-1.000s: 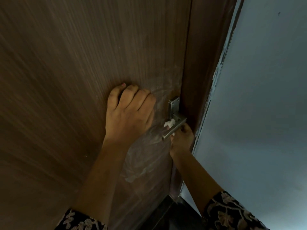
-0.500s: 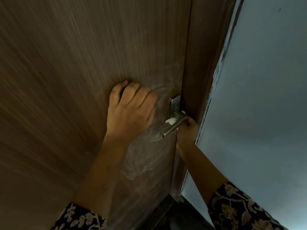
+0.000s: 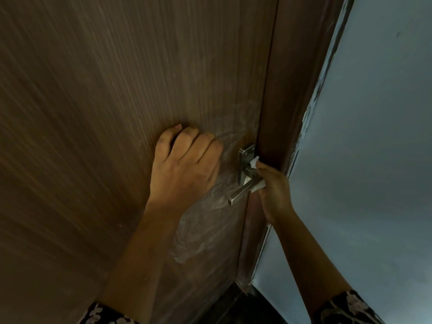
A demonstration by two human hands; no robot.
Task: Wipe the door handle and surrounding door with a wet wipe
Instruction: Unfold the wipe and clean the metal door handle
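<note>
I see the left hand [image 3: 184, 169] flat against the door [image 3: 112, 113], fingers spread narrow, just left of the handle [image 3: 243, 190]. The right hand [image 3: 273, 190] pinches the white wipe [image 3: 256, 164] against the handle's neck by the metal plate [image 3: 244, 157]. Smeary wet streaks [image 3: 201, 230] lie below the handle. Pale wall [image 3: 374, 160] right of it

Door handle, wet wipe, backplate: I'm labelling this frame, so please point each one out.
door handle [image 3: 240, 194], head view, on the lever bar.
wet wipe [image 3: 254, 163], head view, on the white upper fold.
backplate [image 3: 245, 153], head view, on its upper part.
</note>
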